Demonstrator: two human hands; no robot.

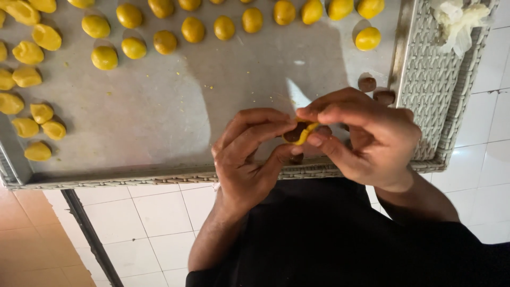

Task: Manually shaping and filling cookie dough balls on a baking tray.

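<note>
The fingertips of the left hand [247,154] and right hand [364,135] pinch together around a yellow dough piece [304,134], held just above the near edge of the metal tray [159,106], its dark brown filling [295,131] not yet closed in. Two brown filling balls [375,90] wait on the tray just beyond the right hand, beside the woven wicker border [430,79]. Farther out, many shaped yellow pieces [133,48] already sit in rows along the far and left sides, so by my judgement most of the batch is formed and only a few remain.
</note>
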